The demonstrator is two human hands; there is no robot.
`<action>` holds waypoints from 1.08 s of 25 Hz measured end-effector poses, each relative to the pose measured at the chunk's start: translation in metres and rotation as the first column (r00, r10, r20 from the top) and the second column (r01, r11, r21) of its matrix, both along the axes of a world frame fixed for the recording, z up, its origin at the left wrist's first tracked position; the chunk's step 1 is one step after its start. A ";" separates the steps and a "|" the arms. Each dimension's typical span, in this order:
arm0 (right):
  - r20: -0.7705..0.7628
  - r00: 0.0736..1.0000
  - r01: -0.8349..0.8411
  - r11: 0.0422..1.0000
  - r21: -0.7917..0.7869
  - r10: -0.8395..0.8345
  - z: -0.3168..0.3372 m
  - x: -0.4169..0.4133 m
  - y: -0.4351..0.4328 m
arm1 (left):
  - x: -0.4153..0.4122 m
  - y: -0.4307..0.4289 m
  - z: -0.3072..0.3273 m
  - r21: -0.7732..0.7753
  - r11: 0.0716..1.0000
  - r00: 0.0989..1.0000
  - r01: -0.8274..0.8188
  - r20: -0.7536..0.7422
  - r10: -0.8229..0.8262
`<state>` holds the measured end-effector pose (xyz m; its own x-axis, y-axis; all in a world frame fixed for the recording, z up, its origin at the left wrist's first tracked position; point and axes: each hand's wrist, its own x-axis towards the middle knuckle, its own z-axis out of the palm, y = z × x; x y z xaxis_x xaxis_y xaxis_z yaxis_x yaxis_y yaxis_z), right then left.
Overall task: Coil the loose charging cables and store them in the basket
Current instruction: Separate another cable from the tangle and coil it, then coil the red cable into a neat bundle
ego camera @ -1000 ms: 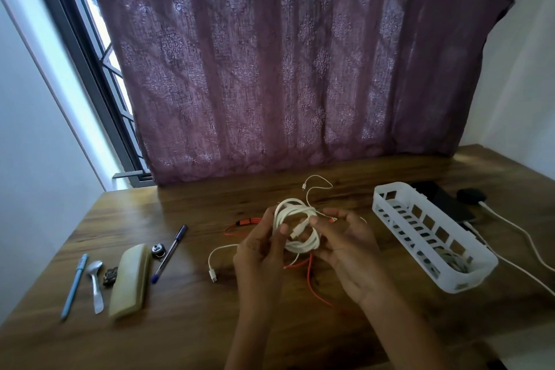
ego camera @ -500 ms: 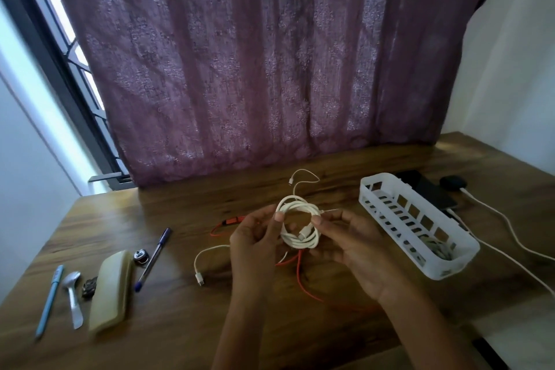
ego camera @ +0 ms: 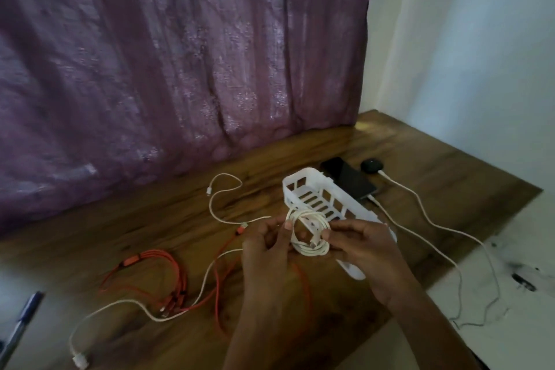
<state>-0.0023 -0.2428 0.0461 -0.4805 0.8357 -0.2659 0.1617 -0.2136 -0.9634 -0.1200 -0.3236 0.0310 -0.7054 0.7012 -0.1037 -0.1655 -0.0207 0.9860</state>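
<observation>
A coiled white cable (ego camera: 309, 233) hangs between both hands just above the table. My left hand (ego camera: 267, 252) pinches the coil's left side and my right hand (ego camera: 363, 246) pinches its right side near the plug. Directly behind the coil lies the white slotted basket (ego camera: 303, 186), its near end hidden by my right hand. A loose orange multi-head cable (ego camera: 168, 276) sprawls left of my hands. One loose white cable (ego camera: 219, 198) lies behind the hands. Another white cable (ego camera: 129, 306) runs to the table's front left.
A black phone (ego camera: 350, 177) and a small black charger (ego camera: 371, 165), both with white cables plugged in, sit behind the basket; the cables trail off the table's right edge. A blue pen (ego camera: 21, 321) lies at far left. A purple curtain hangs behind the wooden table (ego camera: 435, 189).
The view has swung right and closer. Both hands carried the coil rightwards, so it now sits in front of the basket; the loose cables lie to the left.
</observation>
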 end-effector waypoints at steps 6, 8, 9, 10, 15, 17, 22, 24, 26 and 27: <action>0.337 0.939 -0.191 0.918 0.348 0.067 -0.004 0.004 0.121 | 0.007 0.087 -0.030 -0.226 0.970 0.969 -0.084 -0.248 0.026; 0.500 0.854 -0.393 0.809 0.437 0.145 -0.005 -0.004 0.152 | 0.007 0.102 -0.040 -0.281 0.953 0.953 -0.113 -0.304 0.023; 0.539 0.818 -0.475 0.760 0.443 0.198 -0.009 -0.010 0.164 | 0.007 0.108 -0.046 -0.297 0.946 0.949 -0.126 -0.314 0.028; 0.567 0.785 -0.545 0.714 0.439 0.250 -0.014 -0.015 0.176 | 0.007 0.114 -0.052 -0.308 0.941 0.952 -0.138 -0.305 0.040; 0.714 0.594 -0.774 0.505 0.381 0.372 -0.044 -0.040 0.201 | 0.007 0.128 -0.080 -0.391 0.902 0.940 -0.183 -0.339 0.044; 0.825 0.389 -0.897 0.372 0.238 0.410 -0.050 -0.048 0.200 | 0.009 0.128 -0.080 -0.407 0.880 0.903 -0.244 -0.427 0.053; 0.913 0.186 -0.975 0.181 0.127 0.362 -0.071 -0.059 0.199 | 0.017 0.130 -0.080 -0.392 0.863 0.888 -0.320 -0.442 0.128; 0.949 0.062 -0.991 0.129 0.022 0.310 -0.069 -0.065 0.196 | 0.019 0.129 -0.085 -0.429 0.837 0.892 -0.341 -0.429 0.144; 0.968 0.037 -0.996 0.084 0.017 0.249 -0.068 -0.063 0.192 | 0.018 0.128 -0.088 -0.456 0.819 0.896 -0.349 -0.419 0.148; 0.970 0.071 -0.996 0.068 0.056 0.232 -0.066 -0.061 0.191 | 0.018 0.128 -0.089 -0.458 0.816 0.896 -0.352 -0.418 0.151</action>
<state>-0.0635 -0.0518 -0.0202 -0.8524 0.2038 -0.4816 0.2754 0.9578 -0.0821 -0.1024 -0.1954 -0.0576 -0.9067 0.4078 -0.1078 0.1270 0.5077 0.8521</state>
